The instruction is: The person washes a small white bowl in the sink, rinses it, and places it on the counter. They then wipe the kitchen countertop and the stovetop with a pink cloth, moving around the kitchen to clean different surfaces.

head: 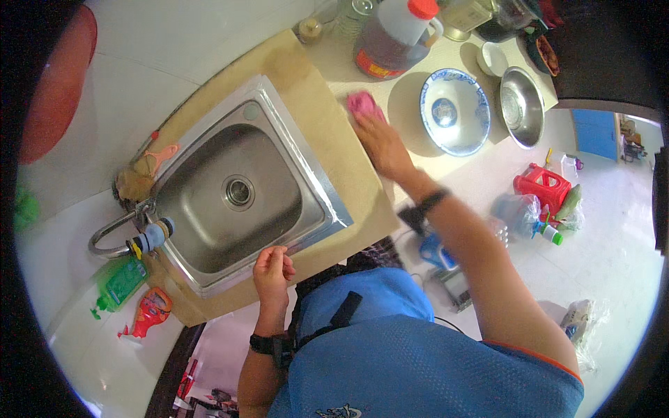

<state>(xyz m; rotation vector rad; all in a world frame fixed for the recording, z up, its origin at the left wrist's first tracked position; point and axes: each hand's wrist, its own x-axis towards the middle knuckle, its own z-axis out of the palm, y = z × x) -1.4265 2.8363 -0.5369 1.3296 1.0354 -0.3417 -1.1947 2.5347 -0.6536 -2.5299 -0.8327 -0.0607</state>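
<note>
My right hand (pixel 384 146) presses a pink cloth (pixel 364 105) flat against the pale countertop, just past the raised tan edge around the sink. Near the sink's front rim is my left hand (pixel 273 266), its fingers curled and nothing visible in them. The stainless steel sink (pixel 225 157) holds no water that I can see, and its drain strainer (pixel 240 193) is in view. A curved faucet (pixel 107 237) stands at its left end. To the right of the cloth sits a blue-and-white enamel-style basin (pixel 456 112), with a metal bowl (pixel 521 107) beside it.
A large jug of dark liquid (pixel 392 42), a glass jar (pixel 355 15) and a small white bowl (pixel 492 59) stand at the back. Green (pixel 123 282) and red (pixel 151 311) bottles are left of the sink. A red stool (pixel 543 185) and a water bottle (pixel 517 214) are on the floor.
</note>
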